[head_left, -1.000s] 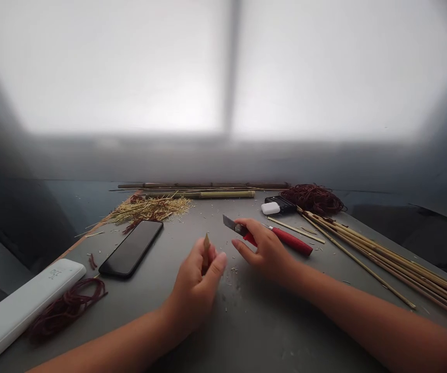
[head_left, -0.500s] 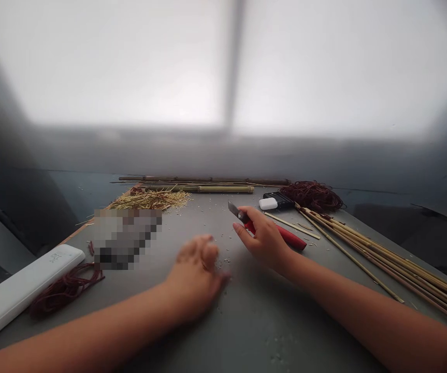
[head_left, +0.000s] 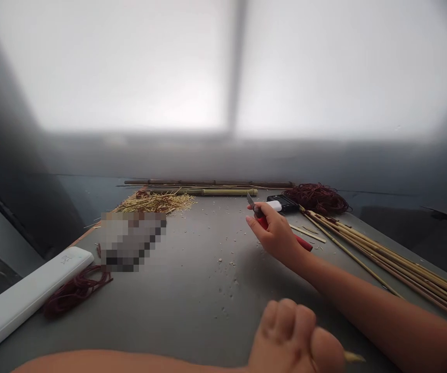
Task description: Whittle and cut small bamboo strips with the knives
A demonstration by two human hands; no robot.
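My left hand (head_left: 295, 339) is curled into a fist at the bottom edge of the view, closed round a short pale bamboo sliver (head_left: 354, 356) whose pointed tip sticks out to the right. My right hand (head_left: 276, 234) rests farther back on the grey table (head_left: 192, 290), wrapped round a red-handled knife (head_left: 300, 241) with the blade (head_left: 250, 199) pointing up and away. Small pale shavings (head_left: 227, 280) lie scattered between the hands.
A bundle of long bamboo sticks (head_left: 394, 264) lies at the right. Dark red cord coils sit at the back right (head_left: 316, 198) and front left (head_left: 76, 290). A white bar (head_left: 25, 298), a pixelated patch (head_left: 132, 239), straw-like trimmings (head_left: 157, 202), bamboo poles (head_left: 207, 190) and a black-and-white device (head_left: 281, 204) are also there.
My left hand pulled back toward me and to the right, still gripping the sliver. My right hand with the knife shifted slightly farther away and right.
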